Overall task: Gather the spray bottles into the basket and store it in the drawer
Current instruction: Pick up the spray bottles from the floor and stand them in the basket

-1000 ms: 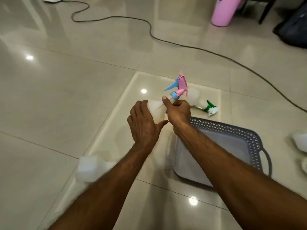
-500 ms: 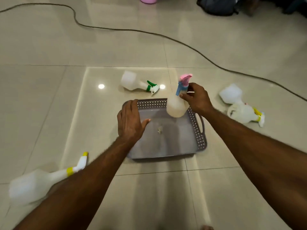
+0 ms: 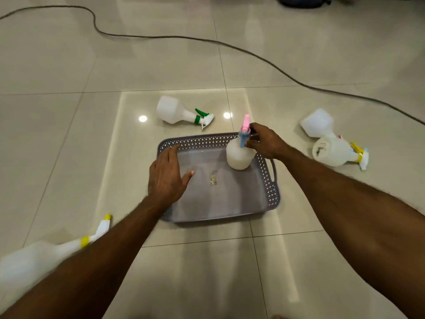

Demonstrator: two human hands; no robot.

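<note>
A grey perforated basket (image 3: 271,180) lies on the tiled floor. My right hand (image 3: 266,142) grips the neck of a white spray bottle with a pink and blue head (image 3: 239,155), held upright in the basket's far right corner. My left hand (image 3: 166,176) hovers open over the basket's left side. A white bottle with a green trigger (image 3: 174,110) lies on the floor behind the basket. Two more white bottles, one with a yellow trigger (image 3: 333,151) and one behind it (image 3: 318,123), lie to the right. Another yellow-collared bottle (image 3: 41,256) lies at the near left.
A dark cable (image 3: 253,54) snakes across the floor behind the bottles. A small scrap (image 3: 213,179) sits on the basket's bottom. A dark bag (image 3: 303,1) shows at the top edge.
The right hand has lowered the pink-headed bottle further into the basket's far right corner. The left hand stays over the basket's left side.
</note>
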